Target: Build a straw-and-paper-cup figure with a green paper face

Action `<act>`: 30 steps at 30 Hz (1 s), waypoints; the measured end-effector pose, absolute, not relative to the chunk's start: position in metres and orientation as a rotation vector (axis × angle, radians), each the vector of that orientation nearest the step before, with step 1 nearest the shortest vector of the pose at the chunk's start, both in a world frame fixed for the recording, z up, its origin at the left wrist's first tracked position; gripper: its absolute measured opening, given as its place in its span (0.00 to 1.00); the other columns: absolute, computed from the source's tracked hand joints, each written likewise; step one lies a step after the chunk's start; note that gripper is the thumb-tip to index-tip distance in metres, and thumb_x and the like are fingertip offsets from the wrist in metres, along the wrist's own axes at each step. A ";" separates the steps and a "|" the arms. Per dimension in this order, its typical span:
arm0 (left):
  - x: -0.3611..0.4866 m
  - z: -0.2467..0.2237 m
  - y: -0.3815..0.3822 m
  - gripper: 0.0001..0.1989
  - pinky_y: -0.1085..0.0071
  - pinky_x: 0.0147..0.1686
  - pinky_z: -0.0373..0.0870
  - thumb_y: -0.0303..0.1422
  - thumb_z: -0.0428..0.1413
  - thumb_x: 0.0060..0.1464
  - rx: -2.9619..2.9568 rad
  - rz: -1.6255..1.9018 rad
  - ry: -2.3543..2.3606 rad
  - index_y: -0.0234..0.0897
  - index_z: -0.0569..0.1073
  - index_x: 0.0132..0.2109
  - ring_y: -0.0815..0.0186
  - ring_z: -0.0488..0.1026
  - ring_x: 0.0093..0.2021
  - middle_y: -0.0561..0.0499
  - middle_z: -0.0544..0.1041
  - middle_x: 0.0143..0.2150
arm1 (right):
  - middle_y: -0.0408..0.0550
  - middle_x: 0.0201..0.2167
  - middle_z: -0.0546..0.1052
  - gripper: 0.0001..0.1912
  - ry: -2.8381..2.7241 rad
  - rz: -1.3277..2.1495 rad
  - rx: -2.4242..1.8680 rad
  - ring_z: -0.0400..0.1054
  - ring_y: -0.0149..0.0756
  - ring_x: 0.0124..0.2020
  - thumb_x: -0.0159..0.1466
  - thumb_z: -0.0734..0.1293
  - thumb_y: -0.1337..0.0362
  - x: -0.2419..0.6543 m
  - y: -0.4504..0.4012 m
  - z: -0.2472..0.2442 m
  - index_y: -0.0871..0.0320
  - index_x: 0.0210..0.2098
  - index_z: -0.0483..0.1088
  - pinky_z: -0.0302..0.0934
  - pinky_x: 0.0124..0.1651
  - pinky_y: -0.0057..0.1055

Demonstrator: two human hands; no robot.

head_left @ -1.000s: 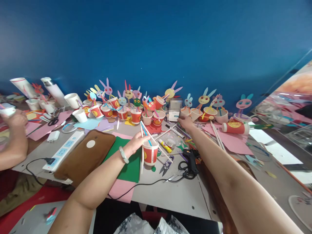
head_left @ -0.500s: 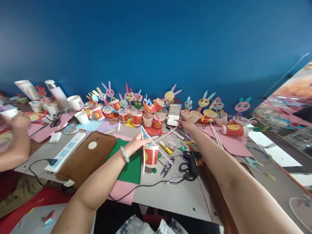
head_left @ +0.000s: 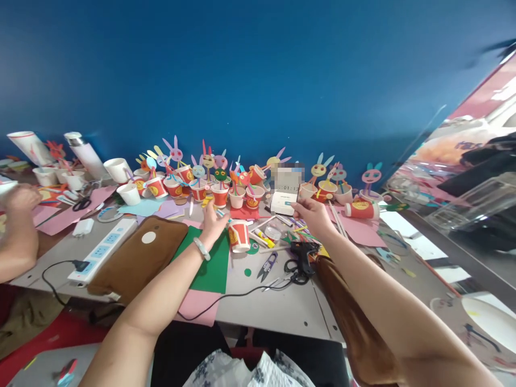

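Note:
My left hand [head_left: 213,224], with a pale bangle at the wrist, is at the rim of a red and white paper cup [head_left: 239,236]. Its thumb and fingers close on the cup's upper left side, where a blue strip shows; the exact grip is partly hidden. The cup leans slightly above the table. My right hand [head_left: 313,214] pinches the lower right edge of a phone [head_left: 284,203] whose bright screen shows digits. Below the hands lie purple-handled snips [head_left: 267,267], a black glue gun [head_left: 303,260] and a yellow glue stick [head_left: 265,238].
Paper-rabbit cups [head_left: 198,183] line the blue wall. At left are a brown pouch [head_left: 139,263], a white power strip [head_left: 105,252] and another person's hand [head_left: 24,199]. Green paper [head_left: 212,269] lies under my left arm; a black cable [head_left: 237,294] crosses the front. A red cup [head_left: 362,209] lies right.
The phone looks larger and nearer, now covering part of a blue rabbit. The cup has tilted in my left hand, and its long strips no longer stand up. The view has turned right.

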State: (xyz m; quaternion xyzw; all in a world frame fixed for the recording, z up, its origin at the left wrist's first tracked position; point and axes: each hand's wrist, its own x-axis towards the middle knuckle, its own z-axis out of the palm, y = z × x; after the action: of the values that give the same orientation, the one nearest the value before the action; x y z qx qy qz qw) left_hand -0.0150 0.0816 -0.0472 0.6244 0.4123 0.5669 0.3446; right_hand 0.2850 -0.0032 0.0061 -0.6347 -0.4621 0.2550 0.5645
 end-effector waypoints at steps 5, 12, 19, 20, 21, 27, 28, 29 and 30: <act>-0.015 -0.034 0.063 0.14 0.54 0.63 0.63 0.36 0.57 0.60 1.992 1.528 0.956 0.39 0.71 0.52 0.56 0.71 0.58 0.43 0.75 0.53 | 0.39 0.17 0.71 0.22 -1.144 0.642 -1.365 0.62 0.28 0.19 0.55 0.75 0.46 0.248 -0.034 0.016 0.58 0.35 0.73 0.57 0.25 0.28; -0.005 -0.020 0.024 0.19 0.53 0.71 0.47 0.42 0.61 0.59 2.109 1.176 0.735 0.41 0.74 0.54 0.54 0.71 0.60 0.43 0.78 0.54 | 0.38 0.16 0.71 0.21 -1.159 0.712 -1.322 0.63 0.29 0.19 0.55 0.75 0.46 0.219 -0.048 0.018 0.57 0.33 0.72 0.58 0.26 0.28; 0.000 -0.024 0.017 0.27 0.49 0.73 0.41 0.43 0.66 0.53 2.085 1.038 0.715 0.40 0.73 0.58 0.51 0.70 0.60 0.42 0.78 0.54 | 0.38 0.16 0.70 0.22 -1.164 0.819 -1.277 0.62 0.28 0.18 0.55 0.76 0.45 0.214 -0.051 0.005 0.57 0.33 0.73 0.58 0.25 0.28; 0.001 -0.024 0.016 0.27 0.48 0.73 0.40 0.42 0.66 0.53 2.096 1.021 0.711 0.40 0.72 0.58 0.52 0.70 0.59 0.42 0.78 0.54 | 0.38 0.17 0.71 0.22 -1.166 0.835 -1.270 0.62 0.28 0.18 0.55 0.76 0.45 0.215 -0.051 0.003 0.57 0.34 0.73 0.58 0.25 0.28; 0.001 -0.023 0.014 0.27 0.48 0.73 0.39 0.42 0.65 0.53 2.099 1.005 0.707 0.40 0.72 0.58 0.52 0.70 0.59 0.43 0.79 0.53 | 0.39 0.18 0.72 0.22 -1.169 0.850 -1.265 0.62 0.28 0.18 0.55 0.76 0.45 0.216 -0.051 0.001 0.57 0.35 0.74 0.58 0.24 0.28; 0.003 -0.014 0.005 0.23 0.48 0.69 0.54 0.40 0.68 0.49 1.939 0.951 0.689 0.41 0.75 0.52 0.50 0.71 0.55 0.44 0.78 0.46 | 0.39 0.19 0.71 0.20 -1.178 0.906 -1.258 0.61 0.27 0.17 0.58 0.75 0.47 0.219 -0.057 -0.010 0.57 0.35 0.74 0.55 0.22 0.26; 0.003 -0.013 0.005 0.23 0.49 0.67 0.57 0.40 0.69 0.49 1.912 0.946 0.685 0.41 0.76 0.51 0.50 0.71 0.55 0.44 0.77 0.46 | 0.39 0.18 0.71 0.20 -1.181 0.906 -1.262 0.61 0.27 0.17 0.58 0.75 0.47 0.219 -0.058 -0.011 0.57 0.35 0.73 0.54 0.21 0.26; 0.003 -0.013 0.004 0.24 0.49 0.66 0.59 0.40 0.69 0.48 1.895 0.940 0.681 0.41 0.76 0.51 0.51 0.71 0.54 0.44 0.77 0.46 | 0.39 0.18 0.70 0.20 -1.185 0.905 -1.268 0.60 0.27 0.16 0.58 0.75 0.46 0.218 -0.060 -0.011 0.57 0.35 0.73 0.54 0.21 0.26; 0.004 -0.013 0.004 0.24 0.50 0.65 0.61 0.40 0.69 0.47 1.888 0.933 0.679 0.42 0.76 0.51 0.51 0.71 0.54 0.44 0.77 0.45 | 0.38 0.17 0.70 0.20 -1.189 0.903 -1.275 0.60 0.27 0.16 0.58 0.74 0.46 0.217 -0.061 -0.010 0.57 0.34 0.73 0.53 0.20 0.26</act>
State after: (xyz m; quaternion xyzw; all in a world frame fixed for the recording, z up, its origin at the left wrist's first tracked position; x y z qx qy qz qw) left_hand 0.0037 0.0045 -0.0133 0.7629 0.2742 0.3769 0.4480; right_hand 0.2172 -0.0611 -0.0104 -0.5401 -0.5037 0.3822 0.5555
